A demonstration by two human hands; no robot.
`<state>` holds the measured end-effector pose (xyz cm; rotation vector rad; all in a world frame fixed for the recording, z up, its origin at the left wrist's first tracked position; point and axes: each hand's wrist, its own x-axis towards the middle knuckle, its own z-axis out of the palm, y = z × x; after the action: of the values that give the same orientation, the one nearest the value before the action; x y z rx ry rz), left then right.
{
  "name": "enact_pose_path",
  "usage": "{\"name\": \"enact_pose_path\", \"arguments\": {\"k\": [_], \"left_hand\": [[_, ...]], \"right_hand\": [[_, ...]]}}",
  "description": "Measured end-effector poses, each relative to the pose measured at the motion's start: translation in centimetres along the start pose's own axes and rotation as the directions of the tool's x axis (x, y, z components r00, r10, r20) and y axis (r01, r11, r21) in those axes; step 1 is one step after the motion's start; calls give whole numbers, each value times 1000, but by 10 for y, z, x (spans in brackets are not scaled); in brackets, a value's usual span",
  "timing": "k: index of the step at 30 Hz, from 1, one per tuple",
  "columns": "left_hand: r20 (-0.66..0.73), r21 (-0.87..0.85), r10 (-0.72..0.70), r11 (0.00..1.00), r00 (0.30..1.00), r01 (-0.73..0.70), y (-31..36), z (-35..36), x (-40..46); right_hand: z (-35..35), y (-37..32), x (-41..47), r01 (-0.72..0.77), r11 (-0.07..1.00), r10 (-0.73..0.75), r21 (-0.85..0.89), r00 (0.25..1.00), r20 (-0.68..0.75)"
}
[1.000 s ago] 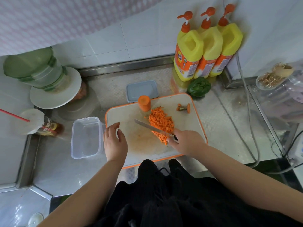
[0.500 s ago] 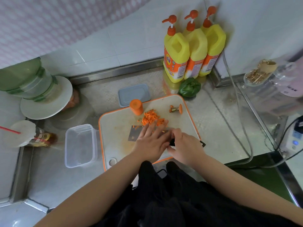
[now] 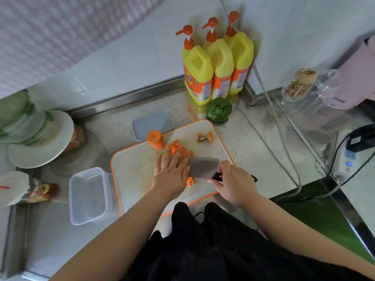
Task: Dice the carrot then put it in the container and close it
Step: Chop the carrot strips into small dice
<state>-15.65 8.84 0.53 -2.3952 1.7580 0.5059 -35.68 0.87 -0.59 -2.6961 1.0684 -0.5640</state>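
Head camera footage is centred on a white rectangular plastic cutting board with an orange rim, laid on a speckled steel countertop. A pile of small orange diced carrot pieces is heaped on the board's far half, and a few more bits are seen near the knife's lower edge. The left hand is laid flat over the near side of the pile, fingers straight and spread, nothing gripped. The right hand is wrapped round the black handle of a broad steel cleaver, whose blade is held flat-side up just beside the left hand's fingers — part of the diced heap is hidden beneath hand and blade.

An uncut orange carrot stub is stood upright at the board's far edge, and a trimmed carrot top is left near the far right corner. The clear rectangular plastic container is set open just beside the board's left edge; its grey-blue flat lid is placed behind the board, well apart from it.

Further back, three yellow pump bottles with orange tops are grouped in the tiled corner, with a green bell pepper in front of them — close to the board's far right corner.
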Motion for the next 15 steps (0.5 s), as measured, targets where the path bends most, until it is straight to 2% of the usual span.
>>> {"name": "enact_pose_path", "arguments": {"k": [8,11,15], "left_hand": [[15,-48,-120,992,993,121,-17,2,9],[-5,-224,-174,960,985,169,-23,2,9],[-159,-509,-211,855,964,104,-24,-3,9]], "right_hand": [[-6,27,-17,-88,995,90,41,995,-49],[-9,34,-19,-135,989,139,68,988,-64],[-11,32,-16,-199,973,202,118,979,-13]]}}
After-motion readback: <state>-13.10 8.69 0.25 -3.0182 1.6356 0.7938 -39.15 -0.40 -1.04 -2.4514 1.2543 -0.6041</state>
